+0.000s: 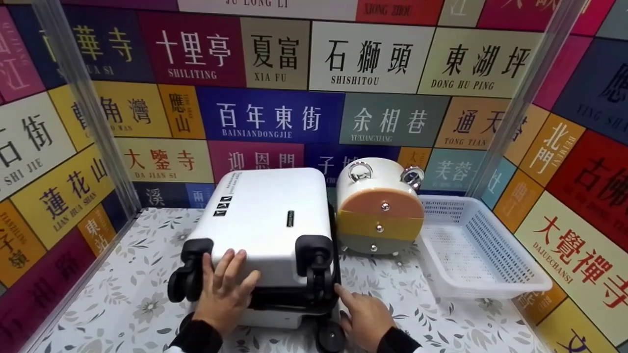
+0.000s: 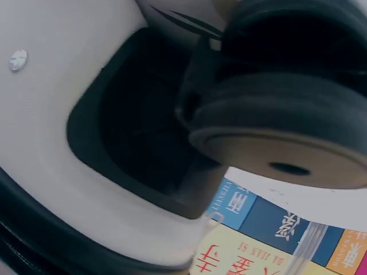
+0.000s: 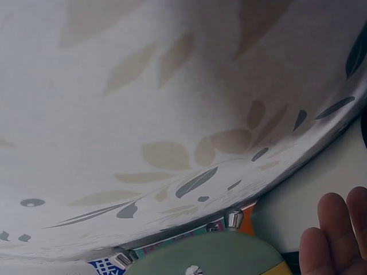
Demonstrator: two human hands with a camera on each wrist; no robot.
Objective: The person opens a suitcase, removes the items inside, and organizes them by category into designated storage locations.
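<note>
- White suitcase (image 1: 265, 220) lies flat on the leaf-patterned table (image 1: 122, 304), wheel end toward the person, upper shell raised slightly so a dark gap shows along the near edge.
- Left hand (image 1: 223, 289): fingers spread and fairly straight, resting flat on the upper shell between the two near wheel housings; it presses or steadies, not wrapped round anything.
- Right hand (image 1: 363, 316): on the table just beside the suitcase's near right corner, fingers extended, forefinger pointing at the black wheel (image 1: 319, 274). Cannot tell whether it touches the case.
- Left wrist view: close on a black wheel (image 2: 275, 126) and its recessed housing in the white shell (image 2: 57, 143).
- Handling judgement: hard, smooth shell, likely stiff and slippery under a flat palm; bulky rather than fragile. Wheels swivel and roll, so poor grip points. Better holds look like the shell rim at the gap or the fixed wheel housings.
- Nearby: a round-topped small drawer chest (image 1: 380, 211) with orange, yellow and green fronts just right of the suitcase; a white plastic basket (image 1: 490, 274) further right.
</note>
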